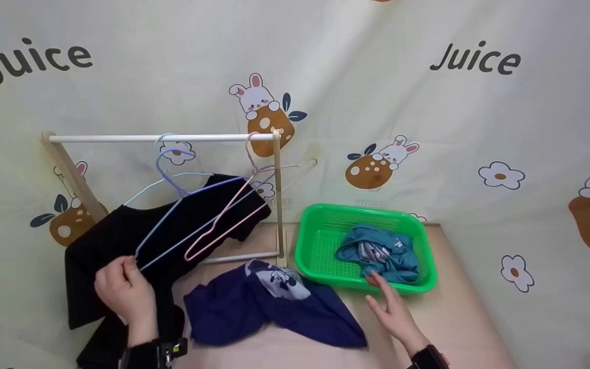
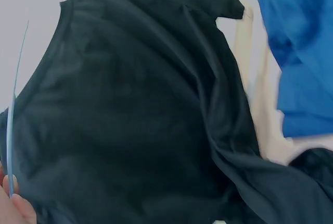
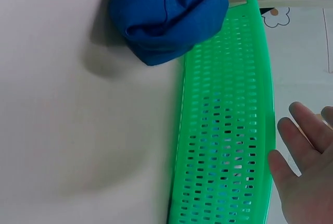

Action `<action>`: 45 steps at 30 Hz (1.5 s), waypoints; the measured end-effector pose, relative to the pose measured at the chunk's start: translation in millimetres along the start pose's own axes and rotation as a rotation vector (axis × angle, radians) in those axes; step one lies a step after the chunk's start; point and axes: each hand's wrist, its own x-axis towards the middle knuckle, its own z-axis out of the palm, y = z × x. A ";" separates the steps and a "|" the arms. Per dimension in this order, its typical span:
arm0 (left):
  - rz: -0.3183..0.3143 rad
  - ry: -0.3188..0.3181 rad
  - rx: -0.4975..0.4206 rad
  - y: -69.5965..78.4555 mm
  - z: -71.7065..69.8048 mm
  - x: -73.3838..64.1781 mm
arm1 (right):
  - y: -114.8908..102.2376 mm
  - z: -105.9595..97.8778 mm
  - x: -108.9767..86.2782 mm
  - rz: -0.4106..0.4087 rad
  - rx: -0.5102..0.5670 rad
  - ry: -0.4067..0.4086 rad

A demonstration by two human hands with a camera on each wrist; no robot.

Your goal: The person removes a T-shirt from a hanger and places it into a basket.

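My left hand (image 1: 127,289) pinches the lower left corner of a blue-purple clothes hanger (image 1: 208,187), held in front of the rack. Behind it a black shirt (image 1: 121,241) hangs on a light blue hanger (image 1: 144,190); in the left wrist view the shirt (image 2: 130,99) fills most of the picture. A navy garment with a cartoon print (image 1: 279,307) lies on the table between my hands. My right hand (image 1: 395,312), fingers extended, is at the near rim of a green basket (image 1: 308,246) with a crumpled teal garment (image 1: 397,256) inside. It holds nothing.
A rack with a white rod (image 1: 121,138) and wooden posts (image 1: 278,205) stands at the back left. A pink hanger (image 1: 208,236) hangs at its right end. Behind the table (image 1: 459,307) hangs a printed curtain (image 1: 377,92).
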 end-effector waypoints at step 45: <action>-0.134 -0.383 0.089 9.8 35.9 -18.4 | -4.8 79.9 -9.6 -0.106 -0.222 -0.407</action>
